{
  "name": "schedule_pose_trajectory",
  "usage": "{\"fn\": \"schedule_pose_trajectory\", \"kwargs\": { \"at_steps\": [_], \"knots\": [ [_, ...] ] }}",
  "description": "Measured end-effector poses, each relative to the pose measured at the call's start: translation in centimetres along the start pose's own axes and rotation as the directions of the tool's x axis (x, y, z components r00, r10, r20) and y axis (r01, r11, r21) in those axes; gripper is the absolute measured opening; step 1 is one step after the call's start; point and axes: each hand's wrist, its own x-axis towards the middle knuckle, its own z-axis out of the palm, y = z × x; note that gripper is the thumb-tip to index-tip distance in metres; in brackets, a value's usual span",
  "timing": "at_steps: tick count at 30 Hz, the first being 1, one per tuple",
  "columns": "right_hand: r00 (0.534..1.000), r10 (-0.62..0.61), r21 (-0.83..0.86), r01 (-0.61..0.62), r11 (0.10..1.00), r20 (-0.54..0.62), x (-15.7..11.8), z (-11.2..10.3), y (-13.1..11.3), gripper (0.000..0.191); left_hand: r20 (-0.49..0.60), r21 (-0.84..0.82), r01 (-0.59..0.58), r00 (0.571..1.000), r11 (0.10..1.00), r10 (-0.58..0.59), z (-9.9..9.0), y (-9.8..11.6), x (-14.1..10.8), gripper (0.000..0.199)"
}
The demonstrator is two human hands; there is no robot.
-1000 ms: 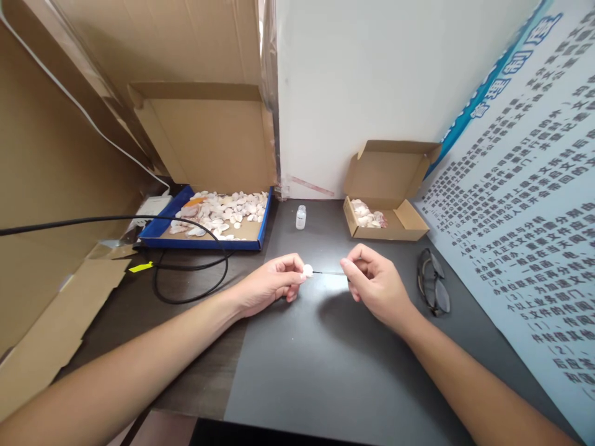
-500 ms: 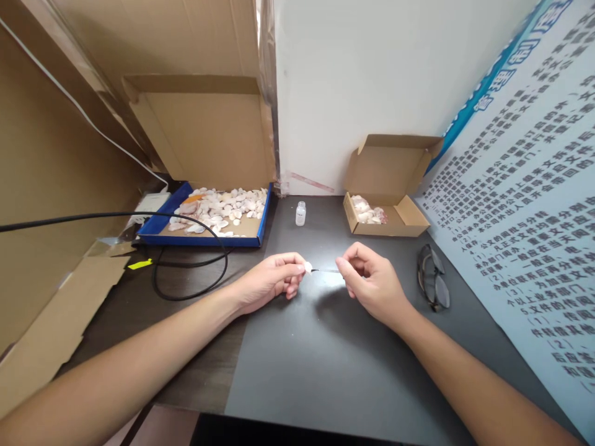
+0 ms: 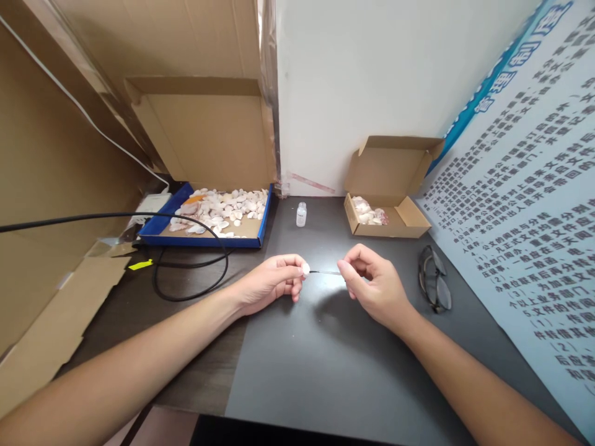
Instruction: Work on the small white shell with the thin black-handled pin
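Note:
Between the thumb and fingers of my left hand [image 3: 281, 279] is a small white shell [image 3: 305, 270], pinched at its edge. My right hand [image 3: 369, 282] is closed on a thin dark-tipped stick [image 3: 325, 272] that points left; its tip meets or nearly meets the shell, and its other end is hidden in my fingers. Both hands are over the dark grey mat [image 3: 297, 371]. Behind them a small clear bottle [image 3: 301, 215] with a printed label stands upright.
At the back left is a blue-edged cardboard box [image 3: 223, 241] holding many shells. A smaller cardboard box [image 3: 390, 230] with shells stands back right, lid up. Dark glasses [image 3: 434, 279] lie beside my right hand. A black cable [image 3: 227, 266] loops left of my left hand.
The white shell has turned a little in my left fingers, showing a rounder face. Both hands stay almost in place, with the stick still held toward the shell.

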Motion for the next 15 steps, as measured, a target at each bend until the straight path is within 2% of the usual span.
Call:
{"fn": "schedule_pose_trajectory", "kwargs": {
  "at_steps": [9, 15],
  "knots": [
    [1.0, -0.011, -0.015, 0.011, 1.0, 0.006, -0.06, 0.16, 0.14, 0.023, 0.062, -0.064, 0.027, 0.998, 0.998, -0.023, 0.3, 0.06, -0.22, 0.017],
    [1.0, 0.021, -0.053, -0.022, 0.998, -0.013, 0.14, 0.09, 0.39, 0.025, 0.035, -0.076, 0.013, 0.999, 0.997, -0.01, 0.27, 0.2, -0.16, 0.019]
  ]
}}
